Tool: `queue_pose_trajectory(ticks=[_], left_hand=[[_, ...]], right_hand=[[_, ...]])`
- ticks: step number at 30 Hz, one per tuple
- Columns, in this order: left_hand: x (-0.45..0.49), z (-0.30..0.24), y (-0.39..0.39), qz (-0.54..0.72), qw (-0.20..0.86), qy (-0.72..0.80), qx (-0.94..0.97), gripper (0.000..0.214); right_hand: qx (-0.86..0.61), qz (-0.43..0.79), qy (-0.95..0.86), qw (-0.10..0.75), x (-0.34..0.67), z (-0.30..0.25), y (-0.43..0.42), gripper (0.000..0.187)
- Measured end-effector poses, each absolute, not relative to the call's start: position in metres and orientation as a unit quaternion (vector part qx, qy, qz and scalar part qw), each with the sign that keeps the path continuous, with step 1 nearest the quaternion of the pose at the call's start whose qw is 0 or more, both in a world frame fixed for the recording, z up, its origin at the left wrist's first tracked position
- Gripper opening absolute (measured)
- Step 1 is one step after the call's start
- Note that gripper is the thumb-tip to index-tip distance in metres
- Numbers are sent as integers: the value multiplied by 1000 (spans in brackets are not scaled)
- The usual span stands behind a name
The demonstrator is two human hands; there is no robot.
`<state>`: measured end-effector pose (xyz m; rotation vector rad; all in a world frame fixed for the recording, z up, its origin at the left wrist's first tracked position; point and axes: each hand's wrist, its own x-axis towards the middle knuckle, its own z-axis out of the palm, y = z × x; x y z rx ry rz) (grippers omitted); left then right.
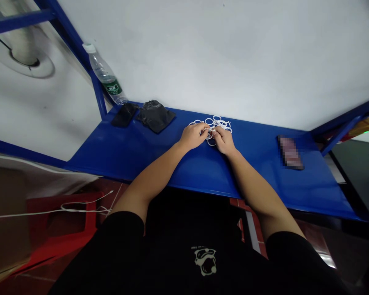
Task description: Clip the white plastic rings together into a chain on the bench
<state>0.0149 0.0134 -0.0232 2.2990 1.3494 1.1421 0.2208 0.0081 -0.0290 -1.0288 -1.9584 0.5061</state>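
Note:
Close together over the blue shelf [135,151], my left hand [193,136] and my right hand [224,140] meet with their fingers closed. Between the fingertips a thin white ring [208,139] shows, pinched from both sides. Just behind my hands lies a loose pile of similar white rings [223,123], some with small tabs on them. A few more peek out beyond my left hand, and another ring [212,143] rests below the fingertips. My fingers cover part of the held ring, so its joint cannot be made out.
Toward the left stand a clear plastic bottle [106,78], a black phone-like slab [124,115] and a crumpled black pouch [156,116]. A phone [290,152] lies at the right. Blue posts frame both ends; a red stool [61,229] and white cables sit below left.

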Motion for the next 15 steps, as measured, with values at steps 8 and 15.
queue_pose_trajectory(ticks=[8, 15], left_hand=[[15, -27, 14, 385, 115, 426, 811, 11], [17, -30, 12, 384, 116, 401, 823, 11]], right_hand=[[-407, 192, -790, 416, 222, -30, 11, 30], [-410, 181, -795, 408, 224, -30, 12, 28]])
